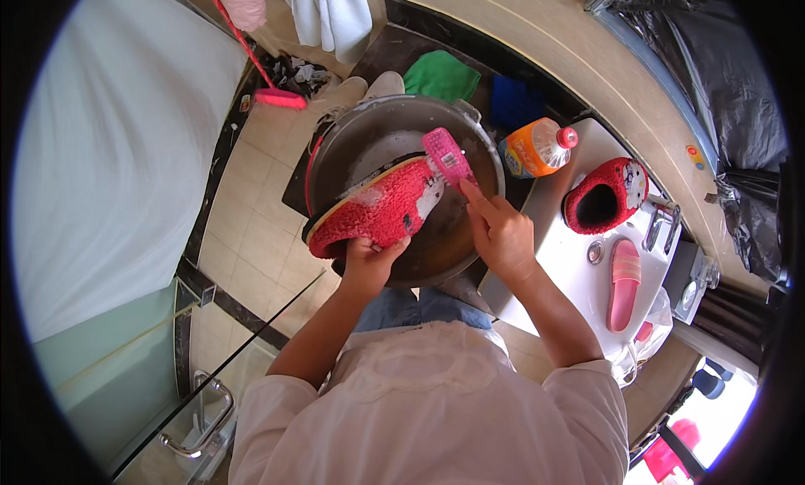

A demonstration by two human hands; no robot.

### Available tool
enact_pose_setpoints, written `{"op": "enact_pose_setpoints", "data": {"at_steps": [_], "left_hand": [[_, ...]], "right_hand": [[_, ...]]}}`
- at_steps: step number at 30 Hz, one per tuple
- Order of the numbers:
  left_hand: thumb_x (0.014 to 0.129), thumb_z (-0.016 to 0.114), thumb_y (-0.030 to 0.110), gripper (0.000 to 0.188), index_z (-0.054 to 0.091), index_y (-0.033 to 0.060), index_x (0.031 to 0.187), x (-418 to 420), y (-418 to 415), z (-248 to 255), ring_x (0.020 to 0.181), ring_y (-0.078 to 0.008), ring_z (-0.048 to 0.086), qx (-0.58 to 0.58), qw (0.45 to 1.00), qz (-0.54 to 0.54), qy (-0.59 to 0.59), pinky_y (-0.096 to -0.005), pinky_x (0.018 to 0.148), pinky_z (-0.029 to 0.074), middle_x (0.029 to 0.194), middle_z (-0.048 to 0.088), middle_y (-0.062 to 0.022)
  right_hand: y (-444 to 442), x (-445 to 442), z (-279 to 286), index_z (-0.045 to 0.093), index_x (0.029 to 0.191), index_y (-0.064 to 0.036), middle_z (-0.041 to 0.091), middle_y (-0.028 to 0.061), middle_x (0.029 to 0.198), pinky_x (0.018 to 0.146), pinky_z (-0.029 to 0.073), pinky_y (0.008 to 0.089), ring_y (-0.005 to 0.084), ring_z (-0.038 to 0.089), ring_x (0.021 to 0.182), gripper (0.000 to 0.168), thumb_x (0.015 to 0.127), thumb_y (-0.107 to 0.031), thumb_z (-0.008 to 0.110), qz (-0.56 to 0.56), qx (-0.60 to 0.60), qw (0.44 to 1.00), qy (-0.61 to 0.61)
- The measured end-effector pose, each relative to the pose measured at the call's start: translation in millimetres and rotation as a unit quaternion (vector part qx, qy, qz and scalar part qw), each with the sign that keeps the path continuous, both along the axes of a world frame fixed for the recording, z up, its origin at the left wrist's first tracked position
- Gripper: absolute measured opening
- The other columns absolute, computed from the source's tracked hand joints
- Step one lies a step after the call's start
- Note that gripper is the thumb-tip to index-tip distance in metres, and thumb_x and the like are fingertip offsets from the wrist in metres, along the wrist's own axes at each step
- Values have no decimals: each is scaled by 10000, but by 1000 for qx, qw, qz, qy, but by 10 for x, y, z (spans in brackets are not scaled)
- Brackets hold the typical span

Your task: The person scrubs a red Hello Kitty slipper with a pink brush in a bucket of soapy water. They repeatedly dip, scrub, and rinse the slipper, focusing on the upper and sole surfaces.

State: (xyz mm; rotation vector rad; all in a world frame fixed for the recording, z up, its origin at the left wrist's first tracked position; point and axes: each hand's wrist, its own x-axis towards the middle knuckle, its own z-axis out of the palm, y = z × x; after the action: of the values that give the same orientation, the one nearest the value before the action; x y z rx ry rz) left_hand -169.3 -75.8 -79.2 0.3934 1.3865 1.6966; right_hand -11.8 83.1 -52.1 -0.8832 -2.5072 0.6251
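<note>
My left hand grips a red fleece slipper at its heel opening, tilted over a large metal basin. A pink plastic scrubbing brush is in my right hand, its bristles at the slipper's white-patterned toe. A whitish patch shows on the red fleece. Shallow brownish water seems to lie in the basin. The matching slipper rests on the white washbasin to the right, near a pink slide sandal.
An orange-labelled bottle stands between basin and washbasin. Behind lie a green cloth and a blue cloth. A chrome faucet is at the right. A red-handled broom and a glass door's handle are on the left.
</note>
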Motion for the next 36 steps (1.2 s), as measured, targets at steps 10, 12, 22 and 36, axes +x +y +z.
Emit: {"op": "enact_pose_setpoints", "data": {"at_steps": [10,12,22,36], "left_hand": [[834,692,-70,305,659,27,1121,-63,-32,69,1006,-129,643,30,999,8,-16,-303,909,498,1097,688,-40],[828,696,-68,311,660,27,1122,-41,-28,116,1012,-128,641,27,999,27,-15,-302,912,498,1093,689,-39],[737,694,-76,323,655,2,1048,-371,-62,136,930,-134,660,-36,985,-65,154,-313,837,522,1012,704,-57],[779,603,77,231,645,81,1006,-491,824,-87,840,-298,669,-243,579,-414,659,-492,998,387,846,686,-114]], "right_hand": [[-130,-58,176,672,1264,-194,573,83,708,497,494,397,283,608,560,399,876,-102,665,17,-31,999,-14],[49,10,61,663,1277,-225,574,75,705,474,499,399,280,607,536,418,871,-124,666,-28,-5,999,-34],[-246,-119,367,657,1292,-213,541,73,680,451,489,388,257,586,509,433,865,-141,674,61,-29,997,26],[113,243,303,664,1289,-171,553,106,648,546,479,386,269,570,553,443,860,-65,680,-46,-100,994,17]]}}
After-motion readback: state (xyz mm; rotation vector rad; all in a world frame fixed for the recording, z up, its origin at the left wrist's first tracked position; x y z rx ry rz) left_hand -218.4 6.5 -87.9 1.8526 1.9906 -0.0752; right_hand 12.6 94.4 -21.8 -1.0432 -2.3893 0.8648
